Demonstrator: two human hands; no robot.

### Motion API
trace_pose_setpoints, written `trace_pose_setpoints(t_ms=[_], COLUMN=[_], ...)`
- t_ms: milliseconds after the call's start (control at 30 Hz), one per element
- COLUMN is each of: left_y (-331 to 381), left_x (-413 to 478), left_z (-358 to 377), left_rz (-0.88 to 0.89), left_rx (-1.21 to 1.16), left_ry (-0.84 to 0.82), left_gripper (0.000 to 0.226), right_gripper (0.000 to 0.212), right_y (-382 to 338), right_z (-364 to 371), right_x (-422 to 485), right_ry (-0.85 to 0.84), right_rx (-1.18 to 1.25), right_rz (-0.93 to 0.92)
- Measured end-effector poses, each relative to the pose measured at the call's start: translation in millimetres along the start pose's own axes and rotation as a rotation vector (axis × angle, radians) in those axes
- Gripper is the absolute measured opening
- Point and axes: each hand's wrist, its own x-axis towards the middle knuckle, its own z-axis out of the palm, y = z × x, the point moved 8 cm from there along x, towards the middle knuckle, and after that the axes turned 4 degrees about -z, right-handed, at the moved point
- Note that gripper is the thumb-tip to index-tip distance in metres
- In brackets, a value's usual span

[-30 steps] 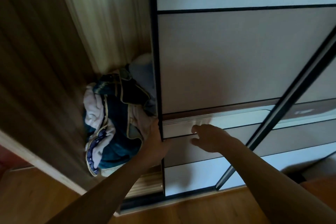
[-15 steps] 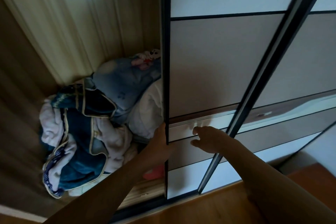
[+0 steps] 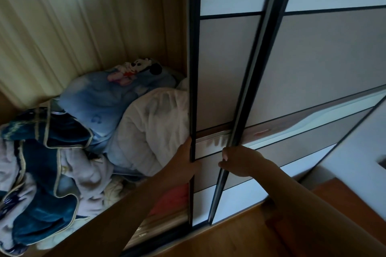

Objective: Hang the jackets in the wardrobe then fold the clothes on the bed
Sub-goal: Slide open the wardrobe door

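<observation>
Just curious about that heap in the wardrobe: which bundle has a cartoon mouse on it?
The light blue bundle at the back of the heap, with the mouse print on its top. The white quilt beside it is plain, and the dark blue blanket only has pale trim.

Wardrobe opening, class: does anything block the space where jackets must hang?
Yes. The sliding door covers the right part, gripped by the left hand, and piled bedding fills the open compartment's lower part.

The sliding door (image 3: 227,73) has slid further right, its dark edge gripped by the left hand (image 3: 183,165). The opening left of the fingers is wider, baring a white quilt (image 3: 154,129) and a blue blanket (image 3: 108,98) (cartoon-printed). The right hand (image 3: 240,158) now hooks the second door's frame (image 3: 250,81).
</observation>
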Motion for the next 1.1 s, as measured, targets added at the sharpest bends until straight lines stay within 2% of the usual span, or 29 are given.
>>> trace_pose_setpoints(t_ms=[100, 233, 300, 500, 633, 833, 933, 1100], left_y=[-7, -18, -21, -13, -3, -57, -64, -77], left_x=[16, 29, 31, 21, 5, -41, -76, -148], left_z=[11, 24, 26, 20, 8, -35, -65, -117], left_rz=[-0.021, -0.065, -0.092, -0.058, -0.054, -0.355, -0.41, -0.487], left_rx=[0.054, 0.067, 0.065, 0.077, 0.101, 0.34, 0.416, 0.64], left_ry=[0.02, 0.01, 0.013, 0.058, 0.053, 0.113, 0.155, 0.17], left_gripper=[0.077, 0.056, 0.052, 0.065, 0.065, 0.056, 0.05, 0.033], right_gripper=[0.045, 0.046, 0.048, 0.042, 0.039, 0.034, 0.036, 0.045], right_y=[23, 41, 46, 37, 11, -53, -92, -170], right_z=[-1, -7, -10, -14, -12, -4, 5, 26], right_x=[-5, -10, -10, -7, -2, 9, 12, 8], right_ry=[0.001, 0.036, 0.051, 0.054, 0.047, 0.026, -0.016, -0.048], right_rx=[0.01, 0.033, 0.036, 0.063, 0.04, 0.047, 0.112, -0.009], right_rz=[0.019, 0.003, -0.007, -0.044, -0.123, -0.272, -0.352, -0.475])
